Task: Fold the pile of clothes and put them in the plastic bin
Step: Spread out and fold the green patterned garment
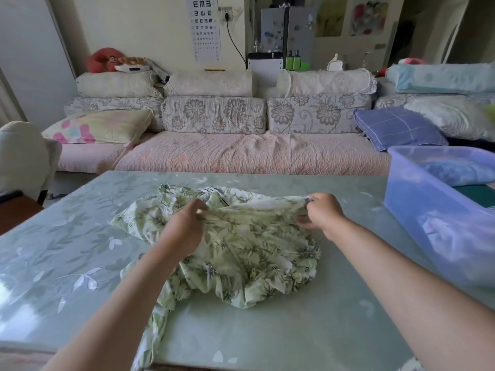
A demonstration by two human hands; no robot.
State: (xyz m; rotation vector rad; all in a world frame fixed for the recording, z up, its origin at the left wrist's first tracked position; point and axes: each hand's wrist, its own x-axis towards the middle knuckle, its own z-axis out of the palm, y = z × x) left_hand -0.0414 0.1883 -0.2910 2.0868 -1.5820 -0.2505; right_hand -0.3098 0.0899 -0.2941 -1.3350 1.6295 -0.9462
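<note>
Fingers [200, 207] of the left hand [184, 226] are curled and pinch a ridge of cloth near the middle of the garment [246, 253], with the back of the hand towards the head camera. The right hand [325, 214] does the same at the garment's far right edge: its upper fingers are bunched on a gathered fold, while the lower fingers are curled beneath, blurred. Between the two hands the cloth is drawn up into a taut line.

This garment is thin, pale green and white, printed all over with darker green leaves. It lies crumpled in the middle of the table [80, 236], with deep wrinkles and a puffed, rounded heap on its right side. At its far edge a small white trim with dark stripes [211, 190] shows. A long strip of the same cloth trails towards the near edge of the table and hangs over it at the lower left.

On the right side of the table stands the plastic bin [417, 210], translucent blue, well apart from the garment. Inside it lie a folded blue piece [460, 170] and a dark green one [476, 194].

Behind the table runs a sofa [241, 153] with flowered cushions.
</note>
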